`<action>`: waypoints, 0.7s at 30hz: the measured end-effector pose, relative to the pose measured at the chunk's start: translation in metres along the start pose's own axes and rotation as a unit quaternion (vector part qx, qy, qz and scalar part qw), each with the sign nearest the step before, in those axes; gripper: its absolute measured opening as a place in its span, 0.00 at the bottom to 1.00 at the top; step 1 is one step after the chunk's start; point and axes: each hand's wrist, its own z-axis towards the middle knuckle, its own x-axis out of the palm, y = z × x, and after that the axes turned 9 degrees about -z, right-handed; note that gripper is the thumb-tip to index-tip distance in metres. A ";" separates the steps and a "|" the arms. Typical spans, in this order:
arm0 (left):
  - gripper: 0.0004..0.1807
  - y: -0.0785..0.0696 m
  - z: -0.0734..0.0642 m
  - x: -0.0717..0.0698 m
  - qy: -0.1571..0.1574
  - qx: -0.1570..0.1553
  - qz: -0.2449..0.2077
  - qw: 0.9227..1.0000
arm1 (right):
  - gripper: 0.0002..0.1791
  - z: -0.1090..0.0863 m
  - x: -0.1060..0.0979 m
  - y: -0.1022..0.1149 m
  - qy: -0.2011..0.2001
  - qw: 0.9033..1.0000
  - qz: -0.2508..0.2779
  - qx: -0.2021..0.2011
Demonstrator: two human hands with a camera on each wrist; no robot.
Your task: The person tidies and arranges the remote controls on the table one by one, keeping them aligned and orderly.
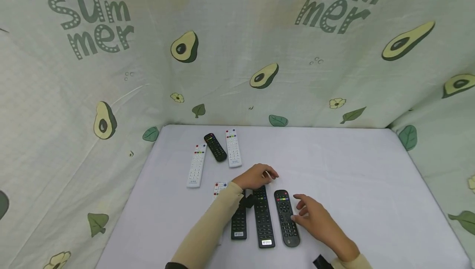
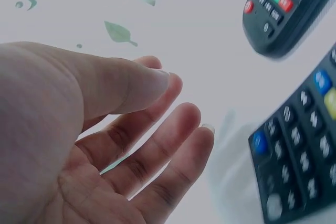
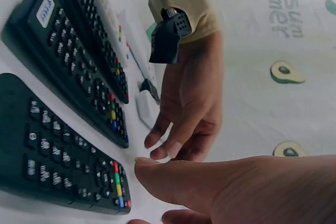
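My left hand (image 1: pixel 257 176) hovers over the far end of a long black remote control (image 1: pixel 264 223), fingers loosely bent and holding nothing; in the left wrist view its thumb and fingers (image 2: pixel 173 145) have only air between them. Beside a rounded dark remote (image 1: pixel 287 219), my right hand (image 1: pixel 313 219) has its thumb close to that remote's edge, and whether they touch I cannot tell. Another black remote (image 1: pixel 238 223) lies to the left, partly hidden under the left forearm. A white remote (image 1: pixel 219 186) behind that sleeve shows only its top.
Towards the back left lie a white remote (image 1: pixel 196 166), a small black remote (image 1: pixel 215 147) and another white remote (image 1: pixel 233 148). All rest on a white-covered table (image 1: pixel 352 170). A curtain (image 1: pixel 222 13) printed with avocados surrounds the table's back and sides.
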 end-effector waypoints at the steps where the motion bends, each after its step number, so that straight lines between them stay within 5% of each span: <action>1: 0.14 0.001 -0.002 -0.003 -0.003 0.003 -0.002 1.000 | 0.35 0.003 -0.001 0.002 -0.003 1.000 -0.002 -0.008; 13: 0.15 0.018 -0.020 -0.035 -0.073 -0.003 -0.024 0.997 | 0.31 0.044 -0.004 0.021 -0.014 0.995 0.017 -0.097; 21: 0.14 0.028 -0.034 -0.055 -0.117 -0.010 -0.041 0.992 | 0.30 0.077 0.000 0.037 0.002 0.995 0.022 -0.102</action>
